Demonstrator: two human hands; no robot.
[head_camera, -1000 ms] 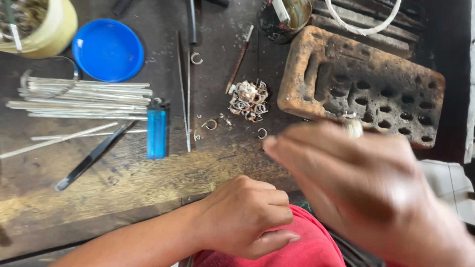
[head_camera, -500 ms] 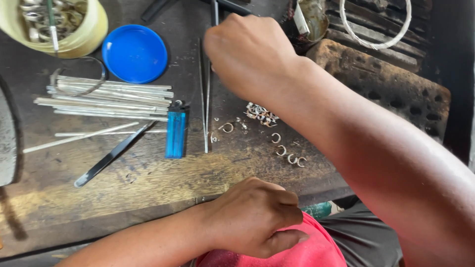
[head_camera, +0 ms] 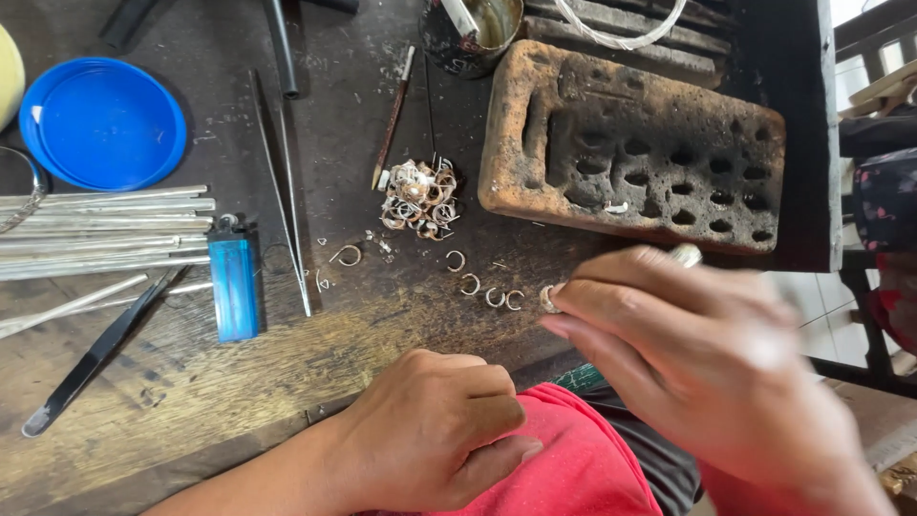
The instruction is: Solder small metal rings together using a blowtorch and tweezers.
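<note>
The right hand (head_camera: 707, 373) is low at the right side of the view and it looks blurred, so small details are hard to read. Its fingers (head_camera: 611, 315) are drawn close together, and between the tips they pinch a small silver ring (head_camera: 551, 298), just at the near edge of the counter (head_camera: 239, 382). The left hand (head_camera: 430, 430) rests below the counter edge on a red cloth (head_camera: 583, 459); its fingers are curled in to a loose fist, and I cannot tell if something is inside it. Just beside the pinched ring, to its left, a short row of open ring pieces (head_camera: 482, 287) lies on the dark wood, each one near the next but apart. One more ring piece (head_camera: 347, 255) lies alone further left. Behind the row there is a small heap of silver rings (head_camera: 416, 199), tangled together. A burned brick with many holes (head_camera: 635, 148) lies flat at the right, behind the right hand. Long thin tweezers (head_camera: 285, 201) lie left of the heap, and a blue lighter (head_camera: 233, 285) lies next to them. Further left there is a bundle of metal rods (head_camera: 105, 234), a black tool (head_camera: 95, 354) lying slanted, and a round blue lid (head_camera: 102, 124). At the top edge stands a dark metal cup (head_camera: 473, 33), only partly in view.
</note>
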